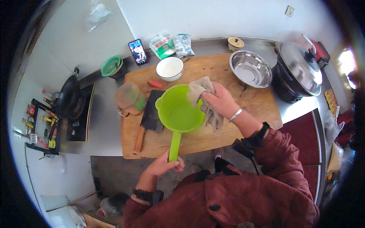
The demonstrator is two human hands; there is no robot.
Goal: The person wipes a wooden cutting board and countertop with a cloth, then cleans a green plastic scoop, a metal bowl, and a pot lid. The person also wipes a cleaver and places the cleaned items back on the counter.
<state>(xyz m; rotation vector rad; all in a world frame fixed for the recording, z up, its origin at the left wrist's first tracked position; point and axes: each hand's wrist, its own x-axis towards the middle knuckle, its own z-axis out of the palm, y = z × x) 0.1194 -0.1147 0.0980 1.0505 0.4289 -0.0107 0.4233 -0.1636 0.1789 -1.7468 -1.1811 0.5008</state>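
My left hand (166,164) grips the handle of a green plastic ladle (181,109), whose wide bowl is over a wooden cutting board (253,114). A beige cloth (201,88) is bunched in my right hand (221,101) and touches the right side of the bowl. Left of the ladle, a cleaver (152,114) with a wooden handle lies on the board, partly hidden by the bowl. Beside it stands a translucent plastic container (131,98). A white enamel bowl (170,68) and a small red object (155,83) are behind the cleaver.
A steel basin (251,69) rests at the board's back right, near a large lidded pot (299,69). Along the wall are a phone (138,52), plastic packets (163,47) and a small lidded pot (235,43). A wok (68,95) sits over the stove at left.
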